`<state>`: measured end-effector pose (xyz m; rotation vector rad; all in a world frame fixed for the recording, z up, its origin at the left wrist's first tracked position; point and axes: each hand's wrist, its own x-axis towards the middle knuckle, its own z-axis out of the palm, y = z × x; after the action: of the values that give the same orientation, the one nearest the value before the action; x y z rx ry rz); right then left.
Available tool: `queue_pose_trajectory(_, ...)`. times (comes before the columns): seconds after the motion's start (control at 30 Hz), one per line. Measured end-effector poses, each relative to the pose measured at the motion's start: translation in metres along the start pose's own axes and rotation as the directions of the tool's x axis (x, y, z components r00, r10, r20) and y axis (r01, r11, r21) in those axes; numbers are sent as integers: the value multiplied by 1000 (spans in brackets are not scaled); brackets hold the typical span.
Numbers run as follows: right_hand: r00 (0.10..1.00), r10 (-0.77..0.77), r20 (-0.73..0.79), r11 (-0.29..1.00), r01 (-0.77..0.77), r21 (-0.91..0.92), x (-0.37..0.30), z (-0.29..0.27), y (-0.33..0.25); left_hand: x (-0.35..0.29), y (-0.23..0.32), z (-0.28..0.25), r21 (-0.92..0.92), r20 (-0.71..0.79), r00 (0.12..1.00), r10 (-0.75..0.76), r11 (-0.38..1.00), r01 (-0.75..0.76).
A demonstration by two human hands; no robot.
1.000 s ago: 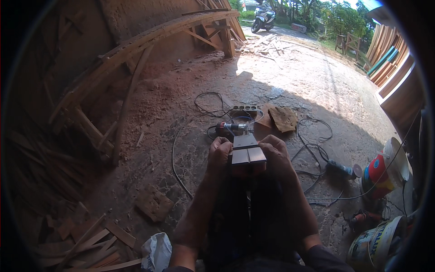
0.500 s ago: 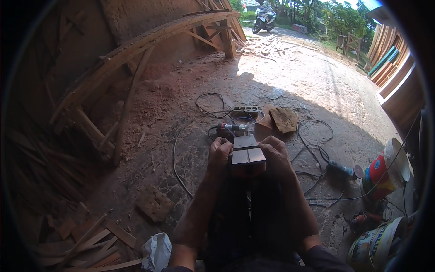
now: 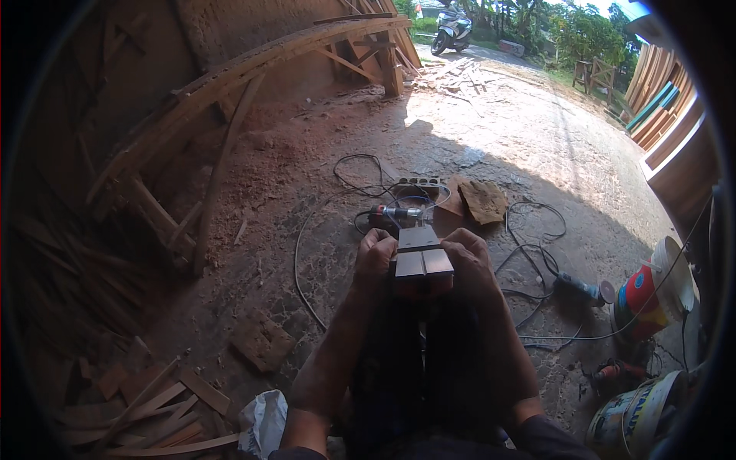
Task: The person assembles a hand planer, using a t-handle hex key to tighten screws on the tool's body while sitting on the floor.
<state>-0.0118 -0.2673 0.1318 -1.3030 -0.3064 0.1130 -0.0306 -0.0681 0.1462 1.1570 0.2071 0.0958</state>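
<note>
An electric planer (image 3: 424, 263) rests upside down over my lap, its flat metal sole facing up. A lengthwise groove runs down the nearer plate, and a dark gap separates it from the farther plate. My left hand (image 3: 375, 251) is closed at the planer's left side, near that gap. On the opposite side my right hand (image 3: 466, 251) grips it with bent fingers, the fingertips close to the sole's edge. The planer's body beneath the sole is mostly in shadow. Just beyond it a corded power tool (image 3: 395, 213) with a red and silver body lies on the ground.
A power strip (image 3: 418, 184) and a wood block (image 3: 484, 201) lie ahead among looping cables. To the right are an angle grinder (image 3: 583, 289) and paint buckets (image 3: 644, 287). Wood scraps (image 3: 165, 406) pile at lower left, below a long timber bench (image 3: 268, 57).
The view has shifted slightly, so the surroundings sit a few pixels differently. Both hands keep their hold on the planer, which stays in nearly the same position.
</note>
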Motion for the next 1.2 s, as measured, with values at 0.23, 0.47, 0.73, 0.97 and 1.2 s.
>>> queue_pose_trajectory(0.23, 999, -39, 18, 999, 39, 18, -1, -3, 0, -5, 1, 5, 26, -17, 1000, 16, 1000, -15)
queue_pose_trajectory(0.47, 992, -124, 20, 985, 126, -117, 1, 2, 1, 11, -28, -24, 571, 260, 773, 578, 553, -606)
queue_pose_trajectory(0.73, 999, -54, -8, 998, 54, -35, 1, -1, 7, -2, -22, -18, 597, 270, 798, 539, 557, -578)
queue_pose_trajectory(0.97, 998, -53, -23, 999, 52, -9, 3, -4, 13, -7, -17, -12, 632, 244, 821, 516, 558, -538)
queue_pose_trajectory(1.2, 998, -42, -44, 997, 39, -72, 5, -4, 13, -3, -19, -16, 628, 251, 788, 562, 525, -574)
